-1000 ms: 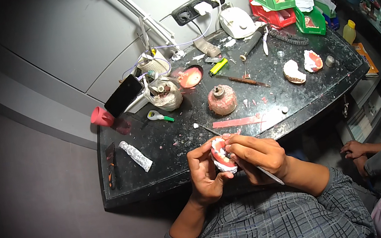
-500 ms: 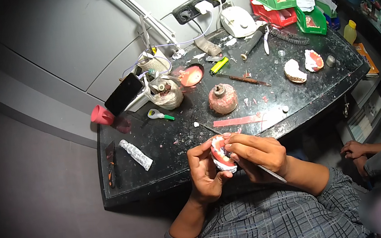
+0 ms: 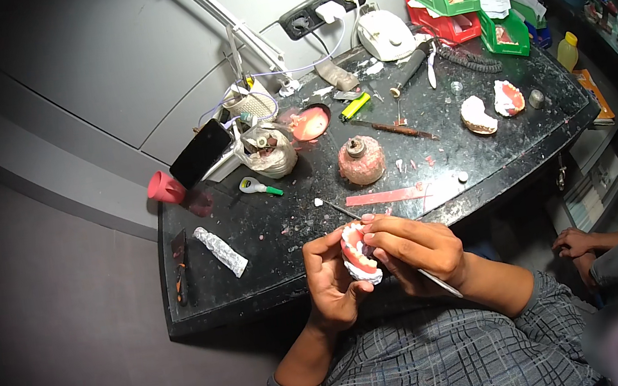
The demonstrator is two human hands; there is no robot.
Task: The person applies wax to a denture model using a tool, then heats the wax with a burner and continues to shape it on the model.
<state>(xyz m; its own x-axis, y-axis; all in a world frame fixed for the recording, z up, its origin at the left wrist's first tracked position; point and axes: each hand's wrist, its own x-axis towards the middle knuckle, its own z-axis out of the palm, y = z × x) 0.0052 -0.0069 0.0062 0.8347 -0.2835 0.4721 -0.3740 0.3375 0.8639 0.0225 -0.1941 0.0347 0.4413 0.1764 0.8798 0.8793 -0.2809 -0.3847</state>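
My left hand [image 3: 328,281] is closed around a dental plaster model [image 3: 364,274] with pink wax and pale teeth on it, held just off the table's front edge. From the other side, my right hand [image 3: 423,246] brings its fingertips to the model's inner curve. Held in that same hand is a slim metal wax carver [image 3: 442,283], its handle end sticking out below the palm. A thin dark shaft shows beyond the fingers, near a small white piece [image 3: 318,202]; whether it belongs to the same tool I cannot tell.
Behind my hands lie a pink wax strip [image 3: 387,196], a spirit burner [image 3: 361,160] and a brown-handled knife [image 3: 395,129]. Two more model halves [image 3: 479,118] sit at the right. Foil roll [image 3: 221,251] and scraper [image 3: 180,266] lie left. Another person's hands [image 3: 575,244] rest at the right.
The model has turned slightly in my left hand, so more of its tooth row shows at the lower side. My right hand has barely moved.
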